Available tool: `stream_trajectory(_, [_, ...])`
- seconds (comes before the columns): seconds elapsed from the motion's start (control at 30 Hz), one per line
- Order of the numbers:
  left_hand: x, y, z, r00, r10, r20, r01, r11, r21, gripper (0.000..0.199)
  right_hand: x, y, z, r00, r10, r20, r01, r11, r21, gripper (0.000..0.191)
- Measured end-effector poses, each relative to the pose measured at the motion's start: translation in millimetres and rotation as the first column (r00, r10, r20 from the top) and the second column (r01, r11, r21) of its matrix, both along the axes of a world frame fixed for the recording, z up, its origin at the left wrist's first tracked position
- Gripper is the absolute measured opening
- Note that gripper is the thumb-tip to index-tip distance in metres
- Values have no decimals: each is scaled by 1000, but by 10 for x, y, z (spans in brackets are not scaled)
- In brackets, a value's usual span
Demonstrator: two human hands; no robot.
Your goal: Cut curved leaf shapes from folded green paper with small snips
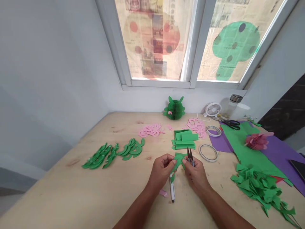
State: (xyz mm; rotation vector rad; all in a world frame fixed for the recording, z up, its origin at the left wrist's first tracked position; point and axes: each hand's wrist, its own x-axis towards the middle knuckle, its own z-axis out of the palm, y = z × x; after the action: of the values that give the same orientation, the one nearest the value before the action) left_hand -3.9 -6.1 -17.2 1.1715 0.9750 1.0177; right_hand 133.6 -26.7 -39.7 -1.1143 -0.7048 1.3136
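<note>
Forearms (pixel 135 208): showing at the bottom edge, leading to two hands over the table (pixel 114 194).
Left hand (pixel 162 167): pinching one side of a green paper piece (pixel 178 160), thumb and fingers pressing together on it.
Right hand (pixel 197 171): pinching the other side, fingers curling snugly and also holding scissors (pixel 189 154), blades pointing away from the person.
Green paper piece: sitting between both hands, just beyond a pen (pixel 172 192).
Pen: lying beside a pink scrap (pixel 163 193).
Tape (pixel 208 160): lying flat near the right hand.
Folded green strips (pixel 185 140): lying beyond the hands.
Curved green cutouts (pixel 130 148): lying to the left.
Green scraps (pixel 259 184): piling up at the right.
Green paper ball (pixel 175 110): standing near the wall (pixel 145 98).
</note>
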Motion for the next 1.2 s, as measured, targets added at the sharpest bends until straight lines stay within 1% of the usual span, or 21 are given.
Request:
stream_trajectory(0.1, [-26, 7, 9, 1000, 6, -27, -5, 1000, 18, 21, -14, 10, -38, 1000, 18, 25, -18, 1000, -2, 37])
stream_trajectory(0.17, [-42, 17, 21, 999, 5, -47, -5, 1000, 17, 23, -23, 24, -70, 998, 22, 54, -23, 1000, 21, 36])
stream_trajectory(0.27, [-47, 33, 44, 998, -4, -64, 3, 1000, -16, 26, -38, 48, -110, 996, -3, 93, -2, 999, 52, 35])
stream_trajectory(0.43, [-19, 61, 44, 998, 22, -66, -28, 996, -81, 33, -61, 68, -138, 997, -21, 81, 16, 998, 64, 35])
stream_trajectory(0.53, [12, 85, 24, 995, -42, -93, 30, 991, -129, 34, -56, 84, -166, 997, -36, 63, 30, 996, 88, 35])
stream_trajectory(0.63, [61, 107, 10, 992, -75, -101, 62, 991, -119, 31, -25, 113, -213, 997, -53, 46, 49, 995, 83, 37])
stream_trajectory(0.77, [102, 137, -13, 994, -54, -96, 50, 998, -46, 28, 15, 138, -261, 997, -67, 42, 64, 995, 77, 37])
stream_trajectory(0.9, [75, 143, -47, 995, -33, -90, 32, 999, -6, 28, 5, 117, -265, 996, -80, 46, 79, 996, 37, 38])
stream_trajectory(1.03, [29, 120, -74, 998, -32, -59, 31, 999, -16, 28, -11, 89, -258, 996, -84, 42, 84, 996, -3, 38])
stream_trajectory(1.2, [-13, 122, -96, 995, -88, -38, 85, 994, -71, 28, 4, 87, -244, 997, -81, 0, 81, 996, -29, 40])
